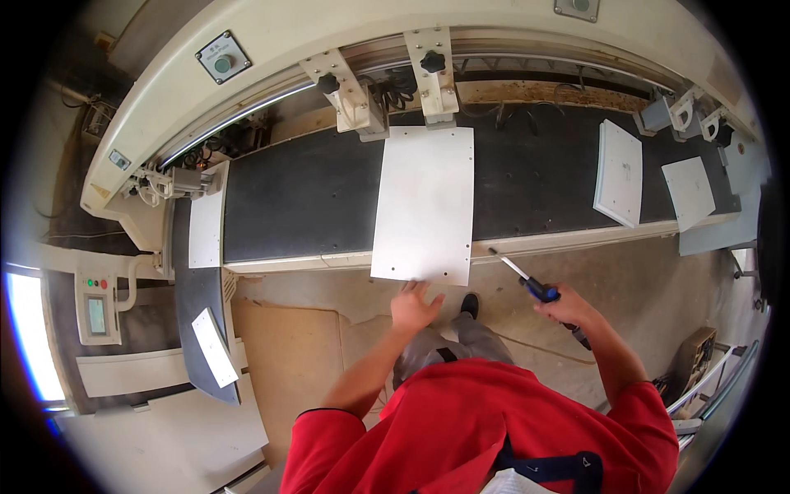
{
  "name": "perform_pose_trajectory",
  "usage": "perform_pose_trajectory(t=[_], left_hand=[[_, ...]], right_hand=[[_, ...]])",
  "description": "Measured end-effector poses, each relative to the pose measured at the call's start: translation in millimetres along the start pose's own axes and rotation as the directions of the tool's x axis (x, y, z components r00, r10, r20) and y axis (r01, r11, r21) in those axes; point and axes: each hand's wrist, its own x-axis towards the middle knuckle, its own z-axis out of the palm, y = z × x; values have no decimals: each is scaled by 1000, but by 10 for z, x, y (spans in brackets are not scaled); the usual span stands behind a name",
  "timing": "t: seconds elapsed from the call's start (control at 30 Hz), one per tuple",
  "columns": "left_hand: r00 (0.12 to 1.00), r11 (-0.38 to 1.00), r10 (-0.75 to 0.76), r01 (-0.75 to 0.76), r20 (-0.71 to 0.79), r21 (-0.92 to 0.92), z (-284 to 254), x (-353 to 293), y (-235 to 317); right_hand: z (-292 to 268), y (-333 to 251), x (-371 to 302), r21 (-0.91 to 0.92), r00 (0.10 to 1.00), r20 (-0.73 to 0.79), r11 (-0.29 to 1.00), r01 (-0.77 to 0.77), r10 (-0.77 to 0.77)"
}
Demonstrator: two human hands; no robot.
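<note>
A white rectangular panel [424,202] with small holes along its edges lies on the black machine table [296,202]. Its near end sticks out past the table's front edge. My left hand [416,306] is at that near end, fingertips against the edge and thumb spread to the side. To the right, my right hand [566,306] is wrapped round an air blow gun [539,290] with a blue and black body. Its thin silver nozzle points up and left, toward the panel's near right corner, apart from it.
Two clamp heads [432,78] stand at the panel's far end. White boards [621,173] and a smaller white piece [690,191] lie at right. Narrow white pieces [215,346] rest at left, near a control box [97,306]. A cardboard sheet [288,354] is on the floor.
</note>
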Motion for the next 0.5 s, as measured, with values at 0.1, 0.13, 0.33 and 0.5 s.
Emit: perform_pose_trajectory(t=[0.1,0.13,0.33,0.5], left_hand=[[958,676,243,-282,155,681,-325,263,333],[967,683,171,-256,191,684,-410,434,376],[963,699,6,-197,270,687,-615,1021,413],[966,701,29,-203,257,684,-776,1210,392]], right_hand=[[-131,46,90,178,997,-56,982,59,-50],[-133,-40,41,159,995,-16,982,98,-97],[53,-303,-107,254,970,-87,936,242,-227],[85,-771,-275,203,901,-399,941,271,-173]])
